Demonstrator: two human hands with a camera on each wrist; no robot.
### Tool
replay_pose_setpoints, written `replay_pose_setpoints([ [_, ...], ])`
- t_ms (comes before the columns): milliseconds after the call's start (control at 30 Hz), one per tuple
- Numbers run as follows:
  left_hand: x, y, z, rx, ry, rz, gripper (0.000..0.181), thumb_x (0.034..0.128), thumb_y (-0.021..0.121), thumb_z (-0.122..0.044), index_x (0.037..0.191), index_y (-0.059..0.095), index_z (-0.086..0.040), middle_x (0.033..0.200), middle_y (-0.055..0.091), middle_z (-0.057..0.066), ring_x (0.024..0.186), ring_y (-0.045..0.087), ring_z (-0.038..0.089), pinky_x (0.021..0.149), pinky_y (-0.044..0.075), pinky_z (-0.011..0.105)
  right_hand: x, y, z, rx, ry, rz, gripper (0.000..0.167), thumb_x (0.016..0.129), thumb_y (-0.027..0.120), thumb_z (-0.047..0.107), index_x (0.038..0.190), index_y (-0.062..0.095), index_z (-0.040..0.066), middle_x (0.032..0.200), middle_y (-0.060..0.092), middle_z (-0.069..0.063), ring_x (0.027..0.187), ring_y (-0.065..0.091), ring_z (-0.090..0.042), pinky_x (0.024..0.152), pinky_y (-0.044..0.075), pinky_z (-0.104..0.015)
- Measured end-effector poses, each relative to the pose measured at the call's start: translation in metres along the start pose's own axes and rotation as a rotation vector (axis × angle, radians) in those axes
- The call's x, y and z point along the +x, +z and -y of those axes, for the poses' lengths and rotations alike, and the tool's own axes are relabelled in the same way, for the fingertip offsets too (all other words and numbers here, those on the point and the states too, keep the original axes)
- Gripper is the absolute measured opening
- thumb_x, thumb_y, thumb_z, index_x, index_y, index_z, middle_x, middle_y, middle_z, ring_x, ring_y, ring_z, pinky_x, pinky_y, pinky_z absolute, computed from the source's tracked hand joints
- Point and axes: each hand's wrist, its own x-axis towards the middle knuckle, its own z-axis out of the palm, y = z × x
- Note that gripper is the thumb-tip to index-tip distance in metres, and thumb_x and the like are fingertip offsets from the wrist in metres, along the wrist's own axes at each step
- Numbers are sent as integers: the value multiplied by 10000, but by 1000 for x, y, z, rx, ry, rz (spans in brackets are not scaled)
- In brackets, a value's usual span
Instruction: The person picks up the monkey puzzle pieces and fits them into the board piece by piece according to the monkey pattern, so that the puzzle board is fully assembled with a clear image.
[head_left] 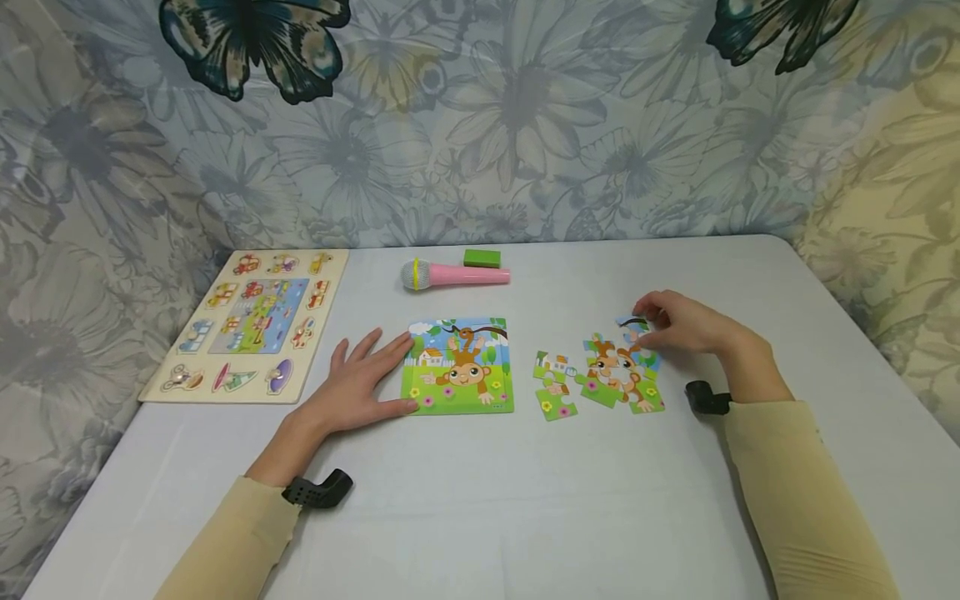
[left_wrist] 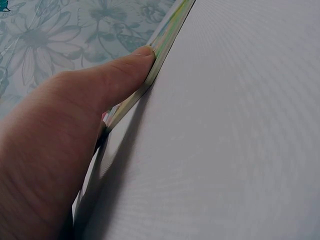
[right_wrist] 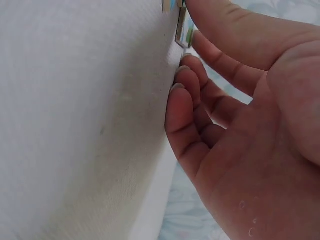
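Currently our left hand [head_left: 356, 387] is at the monkey board [head_left: 461, 371], fingers straight and spread, touching its left edge, not gripping. Left wrist view agrees: thumb against the board's edge. Board lies flat, picture up, near the middle of the white desk [head_left: 465, 508].

Our right hand [head_left: 690, 323] has thumb and forefinger pinching a branch piece [head_left: 632, 325]; other fingers curled in, close to the desk. Right wrist view shows that piece nearly edge-on, near the top of frame. It's at the far side of the face pieces [head_left: 603, 360], a loose cluster right of the board. House piece [head_left: 553, 365] and flower piece [head_left: 557, 406] lie between cluster and board, clear of the board.

Beyond the board: pink mic [head_left: 457, 275] on its side, head pointing left, green block [head_left: 482, 258] just behind its handle. Big board [head_left: 243, 397] with small pictures lies flat to our far left. Floral backdrop [head_left: 517, 150] stands behind the desk. Both our sleeves [head_left: 232, 542] are tan.
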Motion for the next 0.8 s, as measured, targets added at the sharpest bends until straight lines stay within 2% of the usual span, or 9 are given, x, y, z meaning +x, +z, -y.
replay_pose_setpoints([
  [300,0,0,0,4,0,4,943,864,661,-646,1602,323,-167,1654,244,-57,1527,79,334,1111,-41,695,-2,-3,-3,54,61,-63,380,896,787,139,1132,531,-14,1070,560,-162,967,532,-304,821,429,-414],
  [500,0,1,1,1,6,1,938,868,666,-638,1602,321,-167,1653,243,-58,1528,77,330,1110,-45,694,-4,-6,-3,28,51,-91,272,932,736,119,1136,595,9,1009,592,-119,900,545,-264,782,440,-384],
  [667,1,1,1,-3,7,-1,937,868,669,-628,1601,323,-160,1652,250,-49,1527,77,334,1111,-48,692,-7,-10,-2,83,35,-108,222,965,689,85,1149,613,-13,1018,618,-131,873,581,-238,750,470,-302],
  [800,0,1,1,-5,6,-1,941,864,673,-626,1601,322,-157,1652,254,-39,1526,81,343,1106,-45,699,-6,-9,-1,141,38,-116,242,972,682,79,1172,599,-28,1013,617,-137,837,592,-229,720,488,-273],
])
